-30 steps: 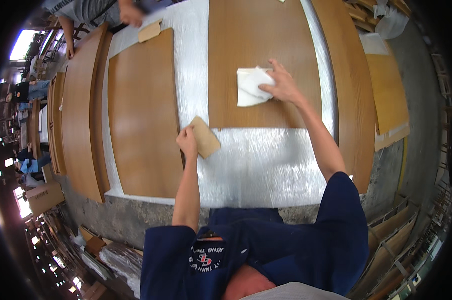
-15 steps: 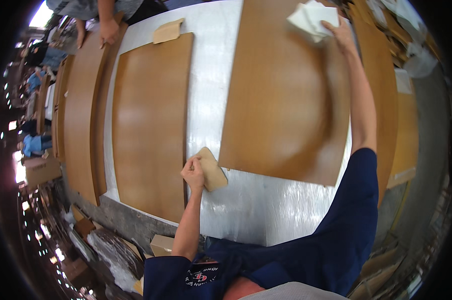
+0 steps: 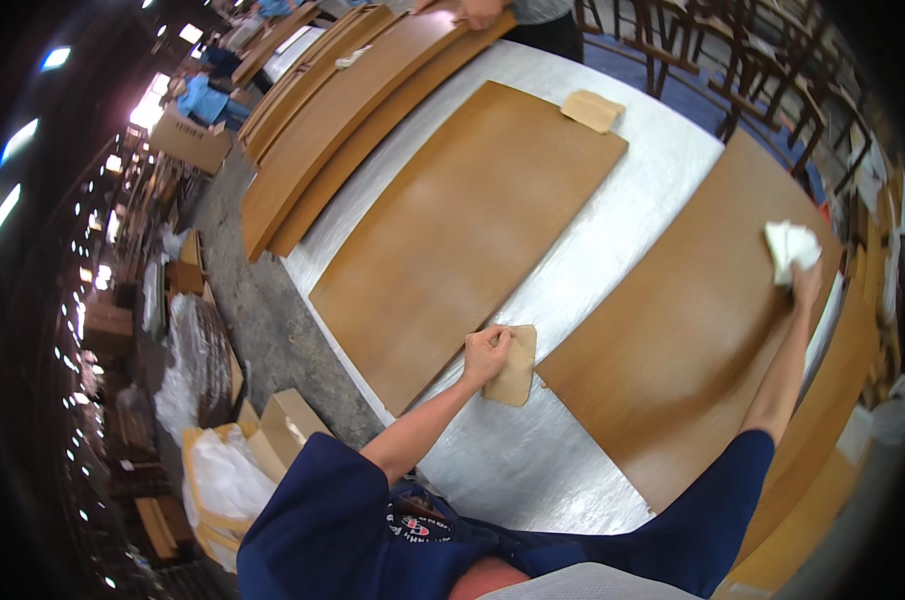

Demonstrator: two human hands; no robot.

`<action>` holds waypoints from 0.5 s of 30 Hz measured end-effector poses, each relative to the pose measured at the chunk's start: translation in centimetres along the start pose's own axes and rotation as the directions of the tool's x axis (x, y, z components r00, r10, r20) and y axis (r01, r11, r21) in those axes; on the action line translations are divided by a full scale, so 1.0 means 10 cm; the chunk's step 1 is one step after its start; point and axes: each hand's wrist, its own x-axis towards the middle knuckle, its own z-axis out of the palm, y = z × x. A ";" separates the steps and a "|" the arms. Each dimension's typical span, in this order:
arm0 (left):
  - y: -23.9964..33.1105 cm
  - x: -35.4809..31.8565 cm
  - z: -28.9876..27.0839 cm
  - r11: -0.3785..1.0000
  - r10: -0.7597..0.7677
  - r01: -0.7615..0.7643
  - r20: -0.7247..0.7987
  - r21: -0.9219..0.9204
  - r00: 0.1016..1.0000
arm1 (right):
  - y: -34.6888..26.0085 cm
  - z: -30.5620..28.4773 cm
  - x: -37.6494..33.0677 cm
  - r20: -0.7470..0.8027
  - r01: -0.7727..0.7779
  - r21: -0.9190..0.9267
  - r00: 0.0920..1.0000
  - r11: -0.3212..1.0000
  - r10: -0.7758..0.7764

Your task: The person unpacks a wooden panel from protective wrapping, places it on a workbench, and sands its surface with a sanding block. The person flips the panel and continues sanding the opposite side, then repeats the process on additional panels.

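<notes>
My right hand [image 3: 806, 283] is closed on a folded white cloth [image 3: 791, 245], pressed to the right-hand brown wooden panel [image 3: 688, 310] near its far right edge. My left hand [image 3: 488, 355] pinches the upper left corner of a tan sheet [image 3: 513, 378], which looks like sandpaper. That sheet lies over the bright metallic-looking tabletop [image 3: 613, 235], between the right-hand panel and a second brown panel [image 3: 473, 230] on the left. A similar tan piece [image 3: 593, 111] rests at the far edge of the second panel.
Long brown boards [image 3: 373, 110] lie along the table's far left side, with another person's hands [image 3: 483, 12] on them. More boards [image 3: 823, 410] stand past the right edge. An open carton [image 3: 285, 425] and plastic wrap [image 3: 188, 360] are on the floor at left.
The view has swung round, so the table now appears slanted. My right hand and cloth have shifted on the right-hand panel. My left hand still pinches the tan sheet between the panels.
</notes>
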 end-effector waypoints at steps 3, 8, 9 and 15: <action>-0.07 -0.02 0.01 1.000 0.019 -0.019 -0.026 0.001 0.999 | -0.40 -0.20 -0.95 0.047 0.143 0.333 0.985 0.932 -0.168; -0.11 -0.02 0.00 1.000 -0.022 0.022 -0.015 -0.006 1.000 | -1.30 -0.61 -3.14 0.240 0.148 0.435 0.931 0.888 -0.273; -0.09 -0.05 -0.03 0.997 -0.014 0.015 0.019 -0.070 1.000 | -1.45 -0.70 -3.57 0.418 -0.078 0.570 0.885 0.818 -0.206; 0.00 -1.03 -0.94 0.932 0.051 0.161 0.560 -0.324 0.827 | -2.40 -0.83 -5.94 0.770 -0.773 0.620 0.567 0.135 -0.292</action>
